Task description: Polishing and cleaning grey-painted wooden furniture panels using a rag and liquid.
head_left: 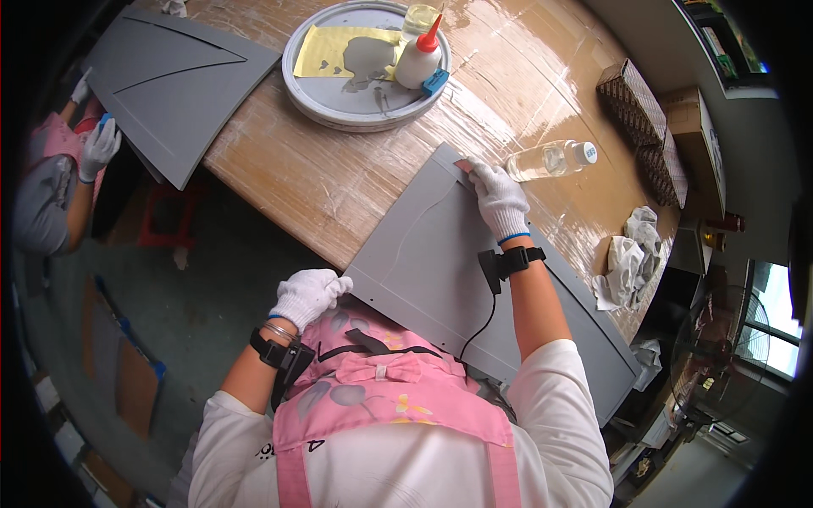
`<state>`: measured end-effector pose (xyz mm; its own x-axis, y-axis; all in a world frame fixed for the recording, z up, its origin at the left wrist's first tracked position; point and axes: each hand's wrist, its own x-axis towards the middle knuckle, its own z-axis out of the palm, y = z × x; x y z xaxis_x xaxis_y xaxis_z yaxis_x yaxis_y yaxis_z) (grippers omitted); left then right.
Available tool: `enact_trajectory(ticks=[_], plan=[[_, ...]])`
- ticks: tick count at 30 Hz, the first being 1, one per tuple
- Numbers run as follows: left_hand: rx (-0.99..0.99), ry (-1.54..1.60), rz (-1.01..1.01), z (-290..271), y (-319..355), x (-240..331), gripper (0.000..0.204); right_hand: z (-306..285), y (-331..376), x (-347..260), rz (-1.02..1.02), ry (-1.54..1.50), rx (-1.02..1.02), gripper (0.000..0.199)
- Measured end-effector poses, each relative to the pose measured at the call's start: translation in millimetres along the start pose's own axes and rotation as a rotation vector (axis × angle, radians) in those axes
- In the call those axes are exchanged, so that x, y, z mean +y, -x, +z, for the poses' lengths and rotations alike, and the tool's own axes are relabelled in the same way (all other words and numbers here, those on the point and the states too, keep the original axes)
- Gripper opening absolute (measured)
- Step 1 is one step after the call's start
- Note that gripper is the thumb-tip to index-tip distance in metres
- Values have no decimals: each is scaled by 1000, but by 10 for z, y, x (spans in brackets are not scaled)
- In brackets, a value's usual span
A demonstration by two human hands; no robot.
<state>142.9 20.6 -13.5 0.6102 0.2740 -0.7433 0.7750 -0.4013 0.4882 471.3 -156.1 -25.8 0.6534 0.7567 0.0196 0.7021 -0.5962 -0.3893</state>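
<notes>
Gloved hands (502,201), grey panel (436,258), faintly lined

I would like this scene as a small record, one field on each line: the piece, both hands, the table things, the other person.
Piece: grey panel, partly on the table
Left hand: gloved, at the panel's corner; grip unclear
Right hand: gloved, at the panel's far end, a small reddish piece beside it
Round tray: yellow sheet, red-capped bottle
Clear bottle: lying on its side
Other person: at left, beside another grey panel
</notes>
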Motion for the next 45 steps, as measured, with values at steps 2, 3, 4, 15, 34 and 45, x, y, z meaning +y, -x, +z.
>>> enact_trajectory(ticks=[2,3,4,15,34,45], plan=[[4,8,23,4,1,2,27,20,-12,14,2,-28,27,37],[4,14,25,5,-2,-3,27,33,-17,25,14,-57,27,38],[10,-24,26,7,-6,-9,27,46,-20,36,0,-61,35,39],[-23,53,-15,-12,19,34,25,77,-26,93,-31,-87,31,45],[-9,-71,7,-15,-7,31,26,99,-38,54,-34,-54,47,36],[13,-20,25,-1,20,6,27,139,92,-417,301,-396,100,14]])
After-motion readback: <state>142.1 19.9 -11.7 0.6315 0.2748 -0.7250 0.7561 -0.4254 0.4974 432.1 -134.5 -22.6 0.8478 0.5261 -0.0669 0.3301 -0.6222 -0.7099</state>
